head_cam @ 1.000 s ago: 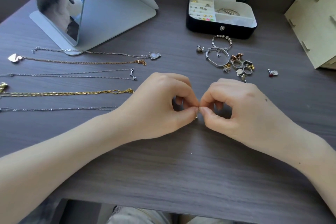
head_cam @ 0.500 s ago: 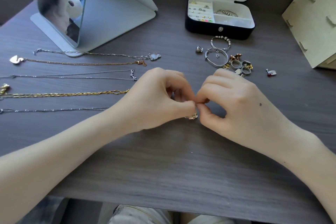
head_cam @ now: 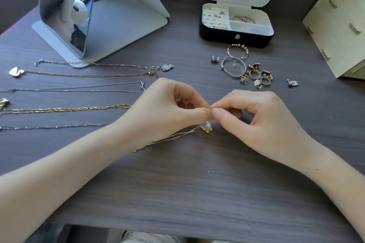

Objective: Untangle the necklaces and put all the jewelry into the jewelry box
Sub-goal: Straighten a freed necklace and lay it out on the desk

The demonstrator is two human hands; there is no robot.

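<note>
left hand [head_cam: 167, 108]: thumb and forefinger pinch the fine gold chain [head_cam: 173, 137] at its upper end; other fingers curled in
right hand [head_cam: 262, 120]: pinches the same spot from the other side; its tips meet the left's
chain: held just above the table [head_cam: 197, 193], mid-front; it trails down and back under the left wrist; a small gold pendant [head_cam: 206, 128] hangs just under the pinch
pinched bit: too small to name; likely a clasp or a snag beside the pendant
step: by my reading, working this chain free, or closing it, before it joins the others
laid out: five necklaces [head_cam: 79, 88] lie in straight rows at the left, apart from each other; none in the box yet
box [head_cam: 237, 37]: open at the back right; earrings [head_cam: 214, 18] and a bracelet [head_cam: 242, 18] inside; well apart from the hands
loose pieces: bangles [head_cam: 234, 65] and rings [head_cam: 254, 75] in a heap just before the box; a red stud [head_cam: 292, 83] alone to their right
how to do it well: grip lightly and close, nails on the link, not on the pendant; tease loops apart rather than pull, since a tug would tighten any knot; let the slack lie on the table so its weight does not drag
risk: the tail under the wrist may catch the nearest of the necklaces; lift it clear before laying it down; mind the left forearm near the rows
</note>
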